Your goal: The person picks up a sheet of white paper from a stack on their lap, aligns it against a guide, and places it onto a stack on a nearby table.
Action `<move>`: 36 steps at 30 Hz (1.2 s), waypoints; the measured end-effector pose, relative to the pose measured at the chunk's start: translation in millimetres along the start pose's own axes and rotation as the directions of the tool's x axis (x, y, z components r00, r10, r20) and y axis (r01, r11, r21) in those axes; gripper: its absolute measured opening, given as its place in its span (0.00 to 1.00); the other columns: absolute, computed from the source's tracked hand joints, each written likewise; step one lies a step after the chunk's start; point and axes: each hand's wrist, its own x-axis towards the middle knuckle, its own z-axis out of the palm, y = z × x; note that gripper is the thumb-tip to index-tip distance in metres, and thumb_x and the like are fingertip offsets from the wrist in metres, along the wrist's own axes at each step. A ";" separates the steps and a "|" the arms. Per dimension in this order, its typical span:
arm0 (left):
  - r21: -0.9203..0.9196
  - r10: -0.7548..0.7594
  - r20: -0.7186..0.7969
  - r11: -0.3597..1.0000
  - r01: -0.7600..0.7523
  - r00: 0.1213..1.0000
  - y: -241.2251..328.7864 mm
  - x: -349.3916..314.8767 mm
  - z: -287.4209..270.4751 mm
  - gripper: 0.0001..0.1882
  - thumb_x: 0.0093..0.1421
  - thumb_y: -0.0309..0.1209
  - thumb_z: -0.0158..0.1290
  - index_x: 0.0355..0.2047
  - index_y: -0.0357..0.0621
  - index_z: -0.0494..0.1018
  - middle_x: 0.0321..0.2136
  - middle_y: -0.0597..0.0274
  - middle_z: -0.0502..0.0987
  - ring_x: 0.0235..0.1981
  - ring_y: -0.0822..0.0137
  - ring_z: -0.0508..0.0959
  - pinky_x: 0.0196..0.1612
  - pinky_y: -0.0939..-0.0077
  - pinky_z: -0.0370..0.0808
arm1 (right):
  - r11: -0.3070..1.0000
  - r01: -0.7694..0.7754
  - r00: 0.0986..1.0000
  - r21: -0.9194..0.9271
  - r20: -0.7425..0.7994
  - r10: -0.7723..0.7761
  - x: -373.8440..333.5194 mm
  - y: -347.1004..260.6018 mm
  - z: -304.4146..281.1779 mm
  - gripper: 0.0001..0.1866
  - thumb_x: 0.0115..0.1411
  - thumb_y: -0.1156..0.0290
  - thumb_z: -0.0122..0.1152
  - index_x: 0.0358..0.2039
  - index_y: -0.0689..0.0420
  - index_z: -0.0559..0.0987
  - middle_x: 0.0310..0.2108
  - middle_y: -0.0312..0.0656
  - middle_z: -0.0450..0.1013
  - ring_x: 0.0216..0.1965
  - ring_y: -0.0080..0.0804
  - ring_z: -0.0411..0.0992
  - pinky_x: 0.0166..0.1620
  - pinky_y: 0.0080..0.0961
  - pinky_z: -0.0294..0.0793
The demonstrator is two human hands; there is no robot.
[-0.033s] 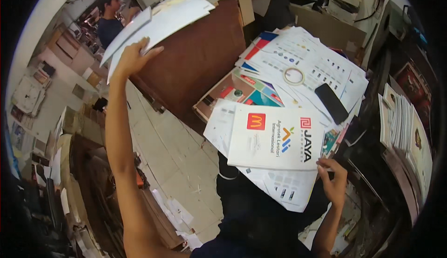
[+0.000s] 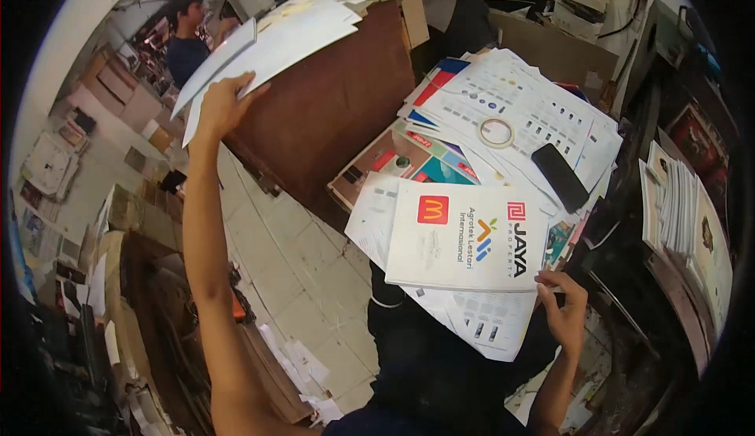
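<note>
At the upper left, my left hand (image 2: 223,107) reaches to white paper sheets (image 2: 295,39) on top of a brown cabinet, its fingers closed at their near edge. The fingertips are partly hidden among the sheets. Low on the right, my right hand (image 2: 564,304) pinches the near right corner of a white booklet (image 2: 464,239) printed with coloured logos. This booklet lies flat on loose printed sheets (image 2: 494,322) that jut out over my lap. Behind it, a roll of tape (image 2: 496,132) and a black phone (image 2: 560,178) rest on more printed sheets (image 2: 523,90).
The brown cabinet (image 2: 330,98) stands to the left of the paper pile. A stack of booklets (image 2: 676,208) is at the right, beside dark equipment. Scraps of paper (image 2: 295,361) lie low on the left. Another person (image 2: 187,39) is at the far left.
The view has shifted very slightly. My left hand sits a little differently at the sheets' edge; my right hand stays at the booklet's corner.
</note>
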 end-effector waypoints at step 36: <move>-0.690 0.284 -0.184 0.645 -0.330 0.941 347.2 -168.4 15.8 0.16 0.50 0.23 0.62 0.42 0.41 0.78 0.31 0.61 0.73 0.30 0.63 0.74 0.31 0.70 0.71 | 0.804 -0.129 0.991 0.580 0.058 0.117 5.4 -53.4 71.3 0.18 0.65 0.75 0.55 0.54 0.62 0.67 0.20 0.31 0.70 0.22 0.11 0.63 0.24 0.14 0.60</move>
